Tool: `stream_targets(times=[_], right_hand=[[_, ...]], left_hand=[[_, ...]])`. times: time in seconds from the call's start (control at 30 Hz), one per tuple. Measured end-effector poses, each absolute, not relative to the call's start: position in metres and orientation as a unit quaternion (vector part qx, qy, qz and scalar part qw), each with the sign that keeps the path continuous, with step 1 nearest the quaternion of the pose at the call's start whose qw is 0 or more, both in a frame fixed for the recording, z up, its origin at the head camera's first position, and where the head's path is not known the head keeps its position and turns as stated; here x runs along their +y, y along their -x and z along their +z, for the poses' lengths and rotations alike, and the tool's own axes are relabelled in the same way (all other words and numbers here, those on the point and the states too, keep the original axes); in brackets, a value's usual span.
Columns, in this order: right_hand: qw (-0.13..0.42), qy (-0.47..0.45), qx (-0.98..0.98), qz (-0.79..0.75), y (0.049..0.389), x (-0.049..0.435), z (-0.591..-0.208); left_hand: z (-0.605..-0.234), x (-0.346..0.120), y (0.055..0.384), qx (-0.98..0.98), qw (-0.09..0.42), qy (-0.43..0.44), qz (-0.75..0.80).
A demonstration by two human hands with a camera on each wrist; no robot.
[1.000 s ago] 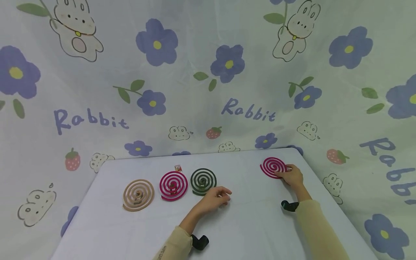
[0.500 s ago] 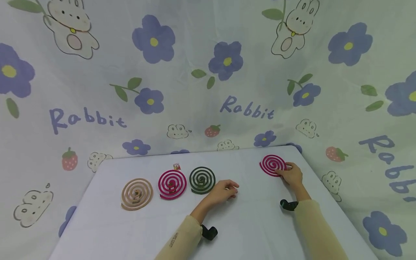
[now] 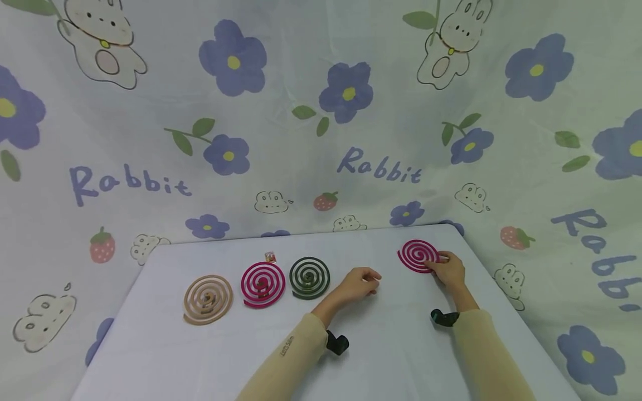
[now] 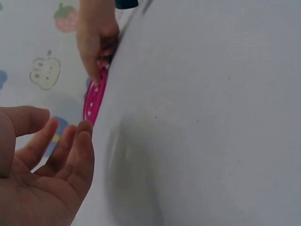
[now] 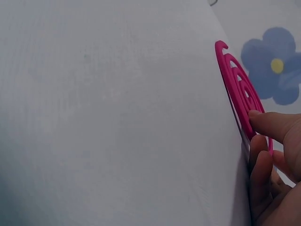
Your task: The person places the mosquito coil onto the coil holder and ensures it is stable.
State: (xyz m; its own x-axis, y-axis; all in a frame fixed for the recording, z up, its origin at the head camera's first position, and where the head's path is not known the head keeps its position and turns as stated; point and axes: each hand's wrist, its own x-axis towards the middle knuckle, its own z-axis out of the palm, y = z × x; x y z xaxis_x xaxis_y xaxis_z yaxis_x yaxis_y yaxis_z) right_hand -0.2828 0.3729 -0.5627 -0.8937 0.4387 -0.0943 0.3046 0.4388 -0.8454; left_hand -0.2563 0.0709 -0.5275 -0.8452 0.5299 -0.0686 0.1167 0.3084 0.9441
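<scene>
At the right back of the table, my right hand (image 3: 450,272) pinches the edge of a pink mosquito coil (image 3: 417,256), thumb on top and fingers beneath. In the right wrist view this coil (image 5: 237,89) is seen nearly edge-on by the white tabletop. My left hand (image 3: 357,283) hangs over the middle of the table, its fingers loosely bent with nothing between them. The left wrist view shows the same loose hand (image 4: 51,169), palm in sight. Nearest to it lies a dark green mosquito coil (image 3: 296,287).
Left of the green coil lie another pink mosquito coil (image 3: 246,287) and a tan one (image 3: 188,301), each with a small object at its centre. A tiny printed packet (image 3: 270,257) sits behind them. The white table (image 3: 165,356) meets a patterned curtain (image 3: 281,111) at its back edge.
My left hand has moved to the right and a little farther back, away from the green coil. The right hand keeps its pinch on the pink coil, almost still.
</scene>
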Motion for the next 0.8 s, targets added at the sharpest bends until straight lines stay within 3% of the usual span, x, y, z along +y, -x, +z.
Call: stream_targets(times=[0.43, 0.8], right_hand=[[0.085, 0.210, -0.876, 0.425, 0.279, 0.367, -0.563], [0.067, 0.196, -0.891, 0.403, 0.275, 0.362, -0.565]], left_hand=[[-0.528, 0.074, 0.259, 0.790, 0.205, -0.212, 0.537], [-0.532, 0.068, 0.257, 0.791, 0.205, -0.207, 0.539]])
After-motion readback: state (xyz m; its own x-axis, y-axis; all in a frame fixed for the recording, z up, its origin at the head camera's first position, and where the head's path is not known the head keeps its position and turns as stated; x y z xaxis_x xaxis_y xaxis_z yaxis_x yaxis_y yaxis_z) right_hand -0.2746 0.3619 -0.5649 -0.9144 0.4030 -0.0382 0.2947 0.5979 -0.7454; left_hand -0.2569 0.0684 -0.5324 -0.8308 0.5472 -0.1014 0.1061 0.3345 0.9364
